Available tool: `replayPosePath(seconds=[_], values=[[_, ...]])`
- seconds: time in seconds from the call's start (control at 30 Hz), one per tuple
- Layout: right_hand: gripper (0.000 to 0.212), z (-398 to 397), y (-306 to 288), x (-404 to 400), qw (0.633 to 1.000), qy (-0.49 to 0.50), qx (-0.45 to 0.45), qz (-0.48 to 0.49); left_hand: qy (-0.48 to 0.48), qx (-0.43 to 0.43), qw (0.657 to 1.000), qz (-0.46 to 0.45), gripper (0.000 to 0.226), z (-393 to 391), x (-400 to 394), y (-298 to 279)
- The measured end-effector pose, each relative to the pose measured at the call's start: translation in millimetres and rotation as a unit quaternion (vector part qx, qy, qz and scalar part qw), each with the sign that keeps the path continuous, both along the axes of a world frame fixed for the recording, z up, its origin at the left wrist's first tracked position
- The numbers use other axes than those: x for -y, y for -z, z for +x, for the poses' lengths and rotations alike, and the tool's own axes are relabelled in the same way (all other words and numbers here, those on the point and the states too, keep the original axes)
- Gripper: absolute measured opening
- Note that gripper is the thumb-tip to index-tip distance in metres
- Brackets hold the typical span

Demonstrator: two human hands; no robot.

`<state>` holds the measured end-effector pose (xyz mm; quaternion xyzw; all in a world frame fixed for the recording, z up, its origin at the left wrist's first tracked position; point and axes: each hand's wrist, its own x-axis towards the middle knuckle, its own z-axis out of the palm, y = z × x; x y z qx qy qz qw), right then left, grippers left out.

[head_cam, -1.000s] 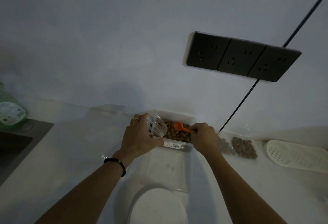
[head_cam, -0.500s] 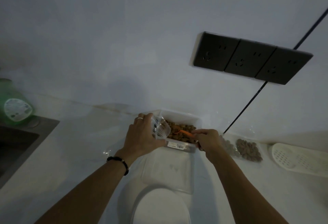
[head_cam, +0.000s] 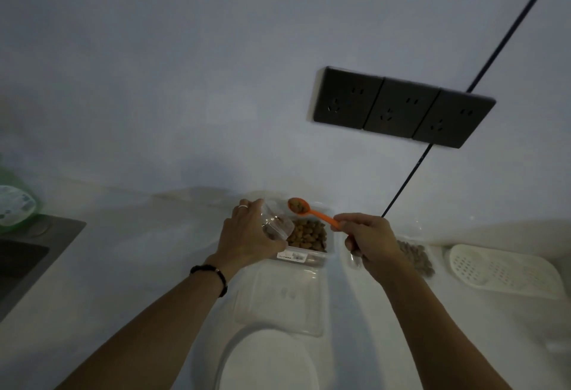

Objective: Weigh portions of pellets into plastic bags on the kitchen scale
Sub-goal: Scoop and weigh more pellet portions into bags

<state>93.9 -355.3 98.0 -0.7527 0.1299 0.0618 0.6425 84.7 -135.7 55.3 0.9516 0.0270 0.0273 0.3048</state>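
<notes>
Head view, near to far. Closest: white round scale at bottom edge, nothing on it that I can see. Just beyond it a clear lid lying flat on the counter. Then the clear container w/ brown pellets inside, approx half full as far as the dim light lets me judge.

Step in hand, my read: tipping a loaded scoop into the bag. To do it well: keep the spoon level til its bowl sits over the bag mouth, hold the mouth wide and over the container so strays drop back in, tip slowly. Small scoops make the final weight easier to hit. The bag needs to go on the scale for a check; it isn't there yet.

Left hand: fingers curled round a small clear plastic bag, gripping it at the container's left rim, mouth facing right; a few pellets already in it. Ring on one finger, dark band at the wrist.

Right hand: pinching the handle end of the orange spoon, other fingers loosely curled. Spoon bowl is raised above the container's far edge, loaded w/ pellets, close to the bag mouth but not over it.

Right of that hand: filled bags of pellets on the counter, then a white perforated tray. Far wall: triple dark socket, black cable. Far left: sink, green bottle.
</notes>
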Motion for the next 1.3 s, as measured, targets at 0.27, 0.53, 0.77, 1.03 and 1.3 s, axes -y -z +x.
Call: replayPosePath(seconds=[0.27, 0.53, 0.77, 1.03, 1.3], values=[[0.03, -11, -16, -25, 0.873, -0.217, 0.216, -0.38, 0.008, 0.021, 0.998, -0.066, 0.094, 2, 6, -2], [0.023, -6, -14, -16, 0.923, -0.107, 0.229, -0.289, -0.007, 0.007, 0.996, -0.086, 0.099, -1, 3, 5], [0.028, 13, 25, -23, 0.905, -0.064, 0.108, -0.406, -0.033, -0.01, 0.996, -0.079, 0.096, -6, -14, 13], [0.029, 28, 42, -57, 0.929, -0.117, 0.019, -0.351, -0.046, -0.005, 0.998, -0.047, 0.101, -12, -38, 17], [0.026, 26, 49, -49, 0.991, 0.009, -0.091, -0.101, -0.032, 0.012, 0.999, -0.03, 0.093, -11, -42, 11]])
